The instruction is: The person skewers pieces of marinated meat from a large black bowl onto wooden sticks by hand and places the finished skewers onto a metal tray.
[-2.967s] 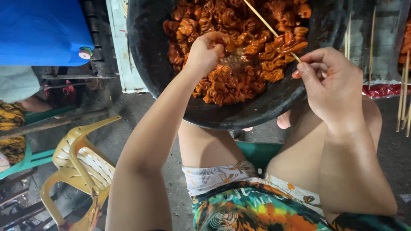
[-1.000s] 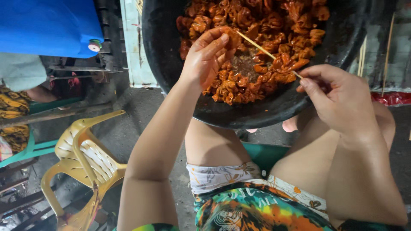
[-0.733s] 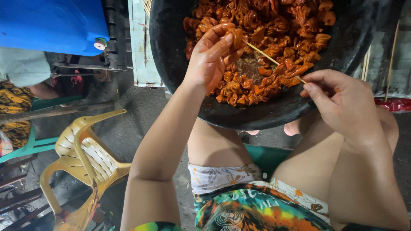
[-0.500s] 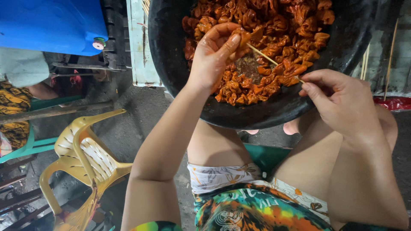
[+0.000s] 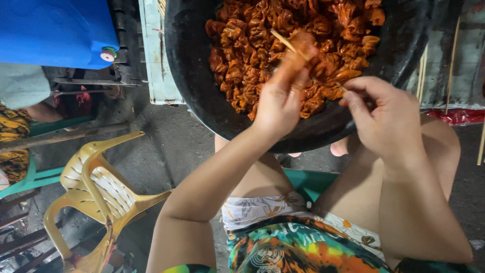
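Head view: since half a second ago the left hand point(image 5: 280, 101) has lifted a piece of marinated meat point(image 5: 303, 43) onto the one bamboo skewer point(image 5: 288, 44), grip pinched on it, at 12 o'clock over the one black basin point(image 5: 202, 91). The right hand point(image 5: 389, 121) pinches the skewer's lower end. One yellow plastic chair point(image 5: 101, 187) lies at 8 o'clock.

skewer point(image 5: 285, 43): thin bamboo, tilted, over basin | meat piece point(image 5: 303, 43): orange, glazed, on skewer
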